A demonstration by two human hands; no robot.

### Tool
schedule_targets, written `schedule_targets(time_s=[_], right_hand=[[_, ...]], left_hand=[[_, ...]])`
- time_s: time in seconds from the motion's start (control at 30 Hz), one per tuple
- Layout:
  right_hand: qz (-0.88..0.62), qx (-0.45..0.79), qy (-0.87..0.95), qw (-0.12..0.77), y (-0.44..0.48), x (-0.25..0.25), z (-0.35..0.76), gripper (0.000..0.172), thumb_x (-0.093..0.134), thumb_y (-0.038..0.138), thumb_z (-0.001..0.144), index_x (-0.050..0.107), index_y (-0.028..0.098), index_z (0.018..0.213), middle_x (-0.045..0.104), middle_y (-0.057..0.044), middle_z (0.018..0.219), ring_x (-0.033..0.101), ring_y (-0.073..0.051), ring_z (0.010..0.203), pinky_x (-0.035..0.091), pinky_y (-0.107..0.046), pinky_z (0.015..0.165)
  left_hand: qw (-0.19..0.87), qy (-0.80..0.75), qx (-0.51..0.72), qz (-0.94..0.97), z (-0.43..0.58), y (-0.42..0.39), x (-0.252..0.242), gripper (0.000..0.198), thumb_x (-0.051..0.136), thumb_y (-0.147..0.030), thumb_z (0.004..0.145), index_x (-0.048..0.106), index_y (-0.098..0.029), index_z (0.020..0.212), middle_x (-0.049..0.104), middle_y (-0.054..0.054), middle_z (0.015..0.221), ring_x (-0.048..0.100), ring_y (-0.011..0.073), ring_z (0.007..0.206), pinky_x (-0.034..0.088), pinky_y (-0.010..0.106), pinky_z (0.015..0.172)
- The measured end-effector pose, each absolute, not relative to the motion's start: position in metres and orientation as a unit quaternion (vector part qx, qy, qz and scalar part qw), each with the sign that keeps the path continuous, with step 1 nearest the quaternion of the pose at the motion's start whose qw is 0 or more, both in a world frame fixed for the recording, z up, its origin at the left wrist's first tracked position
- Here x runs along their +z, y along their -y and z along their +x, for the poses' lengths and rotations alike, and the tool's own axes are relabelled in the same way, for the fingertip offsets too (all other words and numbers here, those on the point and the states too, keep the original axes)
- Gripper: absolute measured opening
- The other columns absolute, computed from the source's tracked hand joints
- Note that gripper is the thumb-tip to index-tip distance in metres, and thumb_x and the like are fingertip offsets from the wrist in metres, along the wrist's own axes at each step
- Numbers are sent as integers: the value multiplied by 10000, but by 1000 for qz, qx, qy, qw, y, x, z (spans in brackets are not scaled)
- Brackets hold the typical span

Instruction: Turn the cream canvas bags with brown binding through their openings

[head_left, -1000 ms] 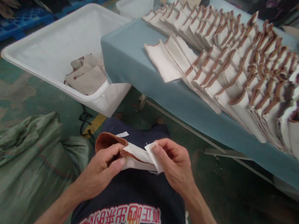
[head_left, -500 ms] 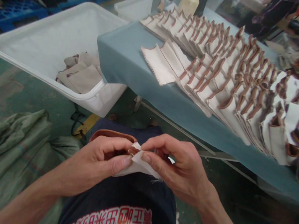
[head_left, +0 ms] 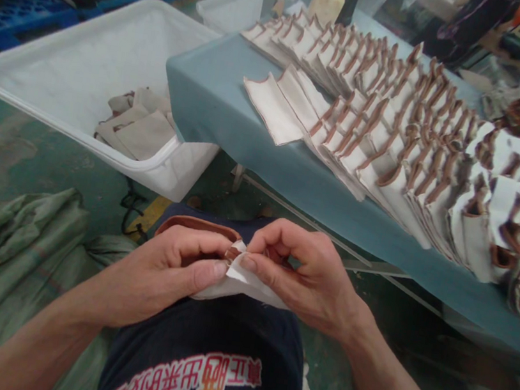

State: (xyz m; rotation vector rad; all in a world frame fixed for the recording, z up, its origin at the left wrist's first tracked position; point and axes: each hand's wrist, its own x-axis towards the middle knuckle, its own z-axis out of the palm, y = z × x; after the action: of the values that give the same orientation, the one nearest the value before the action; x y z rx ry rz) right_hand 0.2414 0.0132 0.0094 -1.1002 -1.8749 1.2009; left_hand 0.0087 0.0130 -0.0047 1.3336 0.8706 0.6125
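Over my lap, both hands grip one pale fabric piece with brown trim (head_left: 251, 286). My left hand (head_left: 167, 269) is closed on its left side, thumb on top; a brown curved edge shows behind those fingers. With thumb and forefinger pinched, my right hand (head_left: 302, 272) holds a white flap of the cloth. The fingers meet near a small brown bit at the middle of the piece. Most of its underside is hidden by the hands.
Rows of similar cream pieces with brown edges (head_left: 366, 126) stand on a blue-covered table (head_left: 207, 91). Left of it is a white plastic bin (head_left: 80, 60) holding folded beige pieces (head_left: 140, 133). A green sack (head_left: 14, 257) lies at lower left. Blue pallets (head_left: 28, 20) are behind.
Both hands have shifted slightly, still gripping the fabric piece. The right fingers have curled and moved a little up and left along the white flap.
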Motion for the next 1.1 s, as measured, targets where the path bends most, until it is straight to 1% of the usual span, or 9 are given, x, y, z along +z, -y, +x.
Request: schedule_targets(time_s=[0.17, 0.33, 0.43, 0.5, 0.57, 0.7, 0.8, 0.93, 1.1], right_hand=[[-427, 442, 723, 317, -14, 6, 240, 202, 728, 369, 1026, 735, 203, 913, 669, 44, 658, 526, -79, 527, 385, -201, 514], [-429, 422, 737, 308, -13, 2, 238, 183, 723, 348, 1033, 729, 205, 920, 622, 67, 632, 502, -74, 524, 353, -203, 515], [-437, 414, 745, 288, -14, 2, 237, 192, 708, 372, 1040, 726, 215, 931, 583, 75, 610, 474, -81, 516, 323, -214, 509], [-438, 421, 745, 276, -17, 4, 236, 208, 704, 390, 1041, 722, 214, 932, 580, 77, 604, 461, -81, 509, 313, -219, 506], [-434, 443, 737, 268, -20, 5, 235, 252, 703, 427, 1043, 715, 207, 920, 585, 74, 606, 459, -80, 510, 317, -217, 502], [-434, 486, 707, 275, -21, 2, 232, 335, 701, 504, 1040, 695, 196, 906, 575, 70, 603, 469, -82, 511, 324, -205, 475], [-426, 498, 698, 290, -17, -4, 229, 314, 681, 479, 1050, 683, 195, 918, 622, 53, 642, 501, -83, 521, 355, -200, 479], [-428, 399, 738, 336, -12, -14, 227, 214, 669, 353, 1051, 682, 204, 899, 645, 44, 675, 510, -81, 538, 373, -212, 525], [-425, 326, 772, 342, -10, -19, 228, 222, 640, 339, 1068, 684, 215, 890, 632, 51, 654, 475, -83, 511, 380, -220, 538]], left_hand=[[662, -389, 267, 583, 7, -12, -9, 302, 679, -404, 941, 894, -200, 885, 720, 63, 810, 470, 126, 522, 325, 198, 405], [667, -386, 253, 584, 5, -11, -11, 318, 659, -419, 954, 868, -195, 867, 691, 48, 789, 444, 122, 532, 321, 199, 419], [667, -389, 253, 583, 5, -13, -10, 317, 656, -416, 934, 854, -191, 832, 699, 50, 770, 491, 149, 573, 379, 213, 468], [667, -394, 251, 580, 5, -14, -10, 315, 663, -426, 912, 852, -190, 823, 719, 61, 788, 541, 180, 622, 426, 234, 516], [666, -405, 250, 574, 6, -14, -9, 316, 665, -438, 899, 852, -192, 833, 728, 64, 798, 561, 195, 648, 446, 247, 548], [647, -425, 276, 570, 8, -11, -10, 310, 648, -421, 871, 841, -191, 797, 701, 56, 740, 541, 180, 607, 415, 242, 526], [649, -423, 303, 555, 9, -7, -13, 288, 639, -382, 865, 825, -184, 767, 655, 38, 687, 498, 154, 563, 377, 229, 490], [688, -424, 310, 500, 12, -4, -18, 267, 655, -369, 873, 823, -181, 784, 566, 1, 602, 387, 115, 491, 298, 215, 438], [685, -424, 307, 506, 12, -4, -19, 261, 665, -369, 883, 818, -181, 786, 579, 6, 611, 386, 110, 490, 270, 210, 427]])
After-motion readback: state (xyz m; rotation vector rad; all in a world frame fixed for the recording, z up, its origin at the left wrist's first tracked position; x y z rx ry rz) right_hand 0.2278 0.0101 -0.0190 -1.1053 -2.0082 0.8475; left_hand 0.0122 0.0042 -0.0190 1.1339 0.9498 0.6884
